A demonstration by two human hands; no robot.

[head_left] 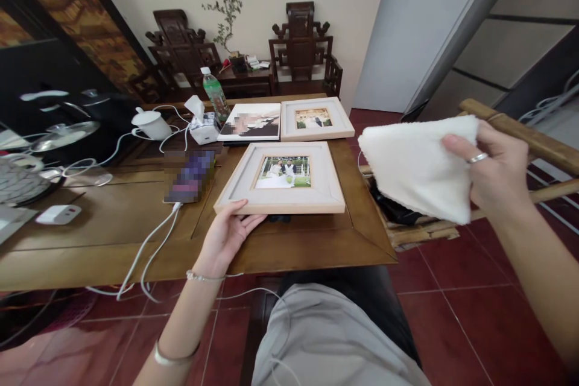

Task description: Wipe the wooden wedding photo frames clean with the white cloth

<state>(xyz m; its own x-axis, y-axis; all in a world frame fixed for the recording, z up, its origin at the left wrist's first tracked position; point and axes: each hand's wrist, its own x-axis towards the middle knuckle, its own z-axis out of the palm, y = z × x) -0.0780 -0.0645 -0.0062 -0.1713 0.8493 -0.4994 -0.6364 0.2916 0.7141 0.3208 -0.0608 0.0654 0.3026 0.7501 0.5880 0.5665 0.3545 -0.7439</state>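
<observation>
A pale wood picture frame (330, 188) with a wide light mat and a small outdoor photo is tilted up at its near edge over the table. My left hand (228, 232) grips its near left corner, thumb on top and fingers underneath. Off the table's right side, my right hand (497, 163) holds up a white cloth (416, 163), pinched between thumb and fingers, and the cloth hangs apart from the frame. Behind lie a second framed photo (348, 126) and a frameless photo panel (253, 122).
A phone (192, 176) with a white cable lies left on the wooden table (307, 247). Beyond it stand a tissue box (204, 128), a green-labelled bottle (216, 93) and a lidded white cup (151, 123). A bamboo chair (543, 139) stands at the right.
</observation>
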